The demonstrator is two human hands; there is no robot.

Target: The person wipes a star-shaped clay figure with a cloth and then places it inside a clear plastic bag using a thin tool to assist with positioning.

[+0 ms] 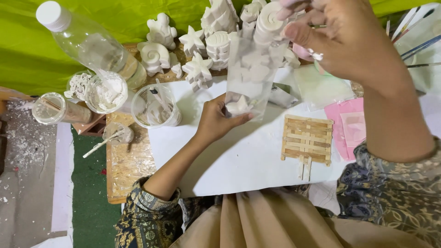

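Clear plastic forms the bag (251, 73) held upright above the white sheet (239, 160) on the worktop (126, 170). Its top is pinched shut by the right hand (342, 39), while the left hand (219, 120) is closed under its base, where 1 white plaster star (239, 106) sits inside. Bagging appears to be underway; sealing would call for a steady hold. Plaster figures (202, 46) stand close behind and cups (156, 108) crowd the left, but open room is left on the sheet in front.
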